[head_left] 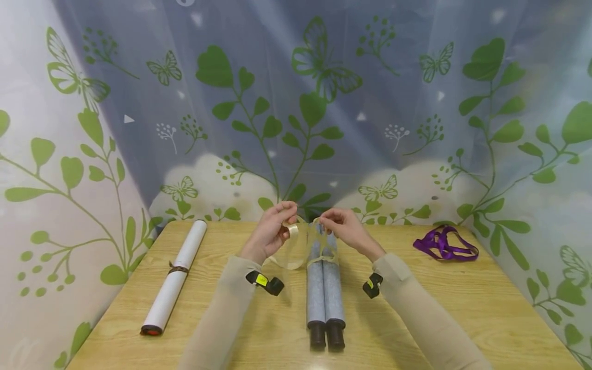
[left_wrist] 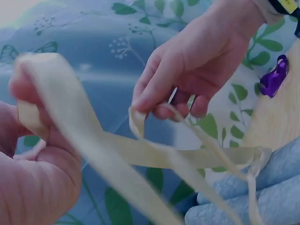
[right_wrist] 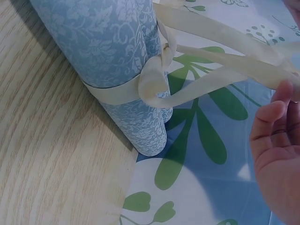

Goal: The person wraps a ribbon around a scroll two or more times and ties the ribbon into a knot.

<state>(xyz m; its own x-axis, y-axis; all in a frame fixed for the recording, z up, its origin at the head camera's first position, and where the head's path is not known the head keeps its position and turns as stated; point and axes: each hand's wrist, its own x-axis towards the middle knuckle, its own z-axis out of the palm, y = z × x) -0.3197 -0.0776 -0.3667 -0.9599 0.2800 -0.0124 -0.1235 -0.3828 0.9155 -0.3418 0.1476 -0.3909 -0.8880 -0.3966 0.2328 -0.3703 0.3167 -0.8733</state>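
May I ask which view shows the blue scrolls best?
The head view, which shows the blue scrolls nearly whole, including their dark knobs. The left wrist view catches only parts at lower right; the right wrist view shows their pattern closely but crops the near ends.

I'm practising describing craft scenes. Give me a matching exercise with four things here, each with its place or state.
Things
1. Cream ribbon
2. Purple ribbon
3. White roll
4. Blue rolls

Places and states
A. Tied with a brown cord, on the left side of the table
B. Side by side, along the middle of the table
C. Lying loose on the right side of the table
D. Held in both the left grip and the right grip

Pairs: 1-D, 2-C, 3-A, 4-B
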